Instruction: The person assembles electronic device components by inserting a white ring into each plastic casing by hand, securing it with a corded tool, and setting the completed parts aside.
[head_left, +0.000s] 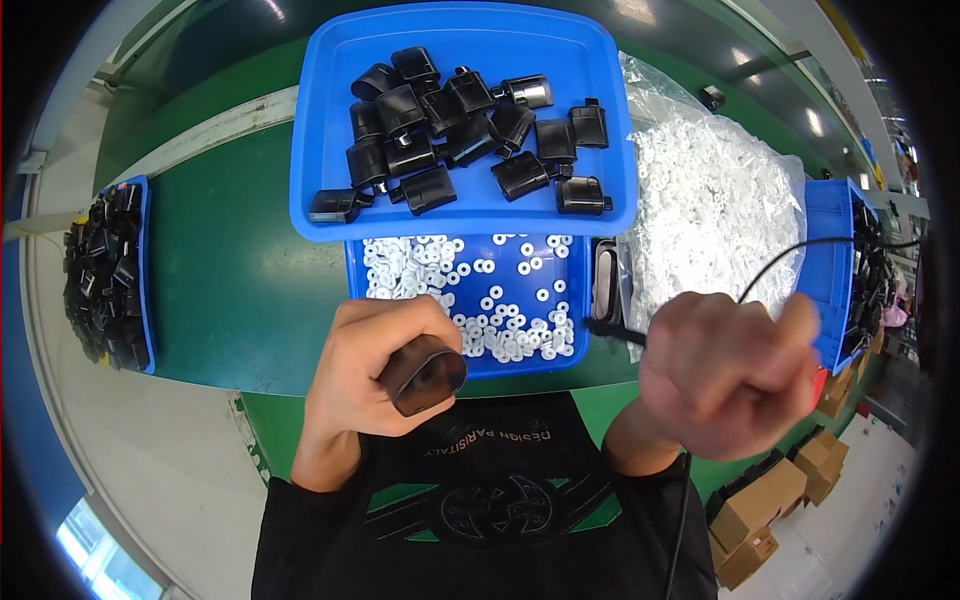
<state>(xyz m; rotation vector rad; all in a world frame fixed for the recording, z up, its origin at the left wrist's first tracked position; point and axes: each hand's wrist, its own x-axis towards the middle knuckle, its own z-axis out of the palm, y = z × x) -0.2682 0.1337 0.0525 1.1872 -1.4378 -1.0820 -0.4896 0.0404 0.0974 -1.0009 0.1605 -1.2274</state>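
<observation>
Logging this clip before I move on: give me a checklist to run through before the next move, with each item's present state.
1. Left hand closed on the dark part: ok.
2. Part's open end unobstructed: ok.
3. Right hand grip on a tool: cannot tell, fist blurred.
4. Cable clear of the trays: ok.
5. White rings stocked in the lower tray: ok.
6. Black parts in the upper tray: ok.
</observation>
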